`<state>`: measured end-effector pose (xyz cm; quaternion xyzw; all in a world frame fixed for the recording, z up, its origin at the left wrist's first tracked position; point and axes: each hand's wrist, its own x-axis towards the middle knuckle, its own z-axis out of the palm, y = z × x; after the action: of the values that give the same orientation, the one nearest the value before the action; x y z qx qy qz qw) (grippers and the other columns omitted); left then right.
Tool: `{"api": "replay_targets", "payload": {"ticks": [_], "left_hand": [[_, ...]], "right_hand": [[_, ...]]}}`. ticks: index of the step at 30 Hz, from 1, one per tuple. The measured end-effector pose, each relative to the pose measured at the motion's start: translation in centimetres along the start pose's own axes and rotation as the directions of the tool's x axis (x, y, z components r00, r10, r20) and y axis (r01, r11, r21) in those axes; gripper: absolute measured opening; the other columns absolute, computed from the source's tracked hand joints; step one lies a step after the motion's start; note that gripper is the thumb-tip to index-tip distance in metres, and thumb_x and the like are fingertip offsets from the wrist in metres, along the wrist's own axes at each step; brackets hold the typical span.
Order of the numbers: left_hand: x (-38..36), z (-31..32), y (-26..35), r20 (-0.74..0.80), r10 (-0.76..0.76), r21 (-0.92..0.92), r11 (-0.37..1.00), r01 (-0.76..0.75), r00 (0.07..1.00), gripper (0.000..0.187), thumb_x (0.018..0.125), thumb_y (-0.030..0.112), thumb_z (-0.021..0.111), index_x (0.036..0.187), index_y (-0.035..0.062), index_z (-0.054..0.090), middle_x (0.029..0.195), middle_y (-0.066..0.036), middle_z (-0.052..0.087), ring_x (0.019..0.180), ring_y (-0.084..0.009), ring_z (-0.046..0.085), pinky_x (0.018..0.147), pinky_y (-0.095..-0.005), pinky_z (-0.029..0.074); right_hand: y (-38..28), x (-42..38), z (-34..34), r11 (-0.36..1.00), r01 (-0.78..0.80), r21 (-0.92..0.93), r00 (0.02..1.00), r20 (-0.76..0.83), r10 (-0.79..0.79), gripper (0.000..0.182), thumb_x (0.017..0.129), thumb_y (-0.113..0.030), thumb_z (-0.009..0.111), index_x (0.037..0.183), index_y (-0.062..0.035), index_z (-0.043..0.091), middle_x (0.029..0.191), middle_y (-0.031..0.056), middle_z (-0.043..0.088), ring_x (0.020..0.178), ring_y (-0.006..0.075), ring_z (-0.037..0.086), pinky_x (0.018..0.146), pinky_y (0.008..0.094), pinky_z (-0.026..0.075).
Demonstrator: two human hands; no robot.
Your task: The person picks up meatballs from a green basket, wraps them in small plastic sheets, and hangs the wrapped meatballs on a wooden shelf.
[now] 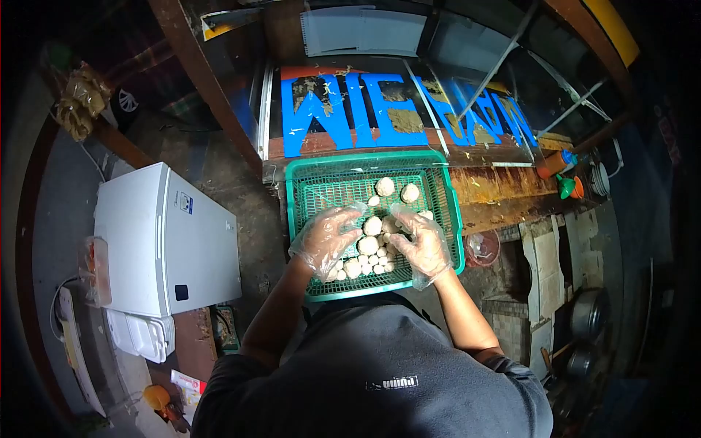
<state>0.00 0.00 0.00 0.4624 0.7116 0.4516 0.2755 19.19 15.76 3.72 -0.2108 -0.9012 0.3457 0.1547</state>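
Note:
A green plastic basket [456,219] with mesh sides lies in front of me, holding pale meatballs [367,246] of several sizes. The small ones cluster at the near side, while larger meatballs [385,187] lie spread toward the far side. Both hands wear clear plastic gloves. My left hand [330,237] reaches over the basket's left half, fingers stretched apart beside the middle meatballs. Over the right half, my right hand [423,246] has its fingers spread and curved around the right side of the pile, its fingertips overlapping some meatballs in this view.
Beyond the basket stands a glass case [343,109] with blue lettering. A worn wooden counter [496,193] runs to its right, with bottles at the end. On the left are a white chest freezer [197,241] and foam boxes [142,336]. Pots [590,314] sit lower right.

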Motion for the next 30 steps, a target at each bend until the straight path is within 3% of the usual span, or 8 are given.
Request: {"api": "replay_targets", "payload": {"ticks": [3, 6, 13, 17, 19, 22, 23, 30], "left_hand": [[-1.6, -0.9, 0.7, -0.037, -0.037, 0.094, 0.995, 0.04, 0.999, 0.037, 0.085, 0.017, 0.073, 0.119, 0.0037, 0.065, 0.115, -0.015, 0.064, 0.106, -0.0254, 0.064, 0.09, -0.0359, 0.051], [-1.5, -0.4, 0.8, -0.062, 0.167, 0.168, 0.974, -0.155, 0.984, 0.037, 0.086, 0.019, 0.071, 0.119, 0.0052, 0.065, 0.119, -0.017, 0.064, 0.112, -0.0286, 0.061, 0.097, -0.0373, 0.048], [-2.0, 2.4, 2.4, 0.004, -0.218, 0.417, 0.887, 0.197, 0.976, 0.047, 0.082, 0.023, 0.071, 0.124, 0.0069, 0.063, 0.128, -0.015, 0.061, 0.118, -0.0329, 0.057, 0.103, -0.0396, 0.044], [-2.1, 3.8, 0.8, -0.003, -0.132, 0.498, 0.86, 0.116, 0.991, 0.048, 0.079, 0.021, 0.072, 0.126, 0.0122, 0.063, 0.122, -0.015, 0.064, 0.109, -0.0348, 0.061, 0.097, -0.039, 0.048], [-2.1, 4.3, 2.1, -0.037, -0.19, 0.457, 0.87, 0.185, 0.981, 0.048, 0.079, 0.022, 0.072, 0.126, 0.014, 0.063, 0.119, -0.012, 0.066, 0.111, -0.0325, 0.061, 0.104, -0.0468, 0.043], [-2.3, 5.0, 2.5, -0.053, -0.246, 0.604, 0.764, 0.228, 0.968, 0.043, 0.081, 0.027, 0.072, 0.122, 0.0163, 0.064, 0.116, -0.007, 0.067, 0.114, -0.0265, 0.06, 0.113, -0.0685, 0.016], [-2.4, 5.4, 2.3, -0.06, -0.256, 0.604, 0.761, 0.239, 0.965, 0.043, 0.081, 0.027, 0.072, 0.122, 0.0163, 0.064, 0.116, -0.007, 0.067, 0.114, -0.0265, 0.06, 0.113, -0.0685, 0.016], [-2.3, 6.6, 2.6, -0.009, -0.302, 0.652, 0.721, 0.234, 0.953, 0.042, 0.085, 0.031, 0.068, 0.125, 0.0165, 0.062, 0.114, -0.01, 0.066, 0.111, -0.0283, 0.061, 0.113, -0.0591, 0.024]], "right_hand": [[0.0, 0.0, 0.5, 0.997, 0.071, 0.001, 0.996, 0.047, -0.071, 0.051, 0.082, -0.024, 0.069, 0.128, -0.0035, 0.06, 0.123, 0.0198, 0.064, 0.112, 0.0345, 0.062, 0.096, 0.0391, 0.049], [0.6, 0.8, -0.5, 0.992, 0.122, -0.037, 0.989, 0.094, -0.118, 0.05, 0.084, -0.028, 0.067, 0.128, -0.0061, 0.06, 0.126, 0.0179, 0.062, 0.113, 0.0349, 0.061, 0.096, 0.0407, 0.049], [2.2, 2.7, -0.7, 0.927, 0.338, -0.161, 0.886, 0.386, -0.256, 0.048, 0.081, -0.028, 0.065, 0.125, -0.0106, 0.062, 0.116, 0.0132, 0.066, 0.104, 0.0337, 0.063, 0.09, 0.0409, 0.052], [4.0, 3.7, 0.6, 0.903, 0.403, -0.152, 0.82, 0.497, -0.282, 0.049, 0.079, -0.026, 0.065, 0.124, -0.0088, 0.061, 0.116, 0.0111, 0.065, 0.109, 0.0308, 0.06, 0.093, 0.0414, 0.05], [5.6, 3.9, 2.2, 0.805, 0.541, -0.243, 0.785, 0.491, -0.378, 0.049, 0.078, -0.026, 0.064, 0.123, -0.0072, 0.062, 0.122, 0.0101, 0.062, 0.119, 0.0288, 0.054, 0.1, 0.0427, 0.044], [5.0, 4.2, 2.1, 0.78, 0.572, -0.254, 0.724, 0.603, -0.335, 0.06, 0.077, -0.025, 0.067, 0.133, -0.0085, 0.055, 0.132, 0.0118, 0.055, 0.133, 0.0317, 0.042, 0.114, 0.0516, 0.027], [4.4, 4.3, 1.8, 0.77, 0.569, -0.289, 0.702, 0.659, -0.271, 0.066, 0.077, -0.023, 0.07, 0.138, -0.0097, 0.051, 0.138, 0.0131, 0.051, 0.139, 0.0331, 0.035, 0.118, 0.0561, 0.02], [2.1, 4.0, 0.1, 0.7, 0.593, -0.397, 0.688, 0.702, -0.185, 0.077, 0.073, -0.04, 0.072, 0.14, -0.0096, 0.05, 0.148, 0.0159, 0.038, 0.145, 0.039, 0.02, 0.111, 0.0723, 0.015]]}}
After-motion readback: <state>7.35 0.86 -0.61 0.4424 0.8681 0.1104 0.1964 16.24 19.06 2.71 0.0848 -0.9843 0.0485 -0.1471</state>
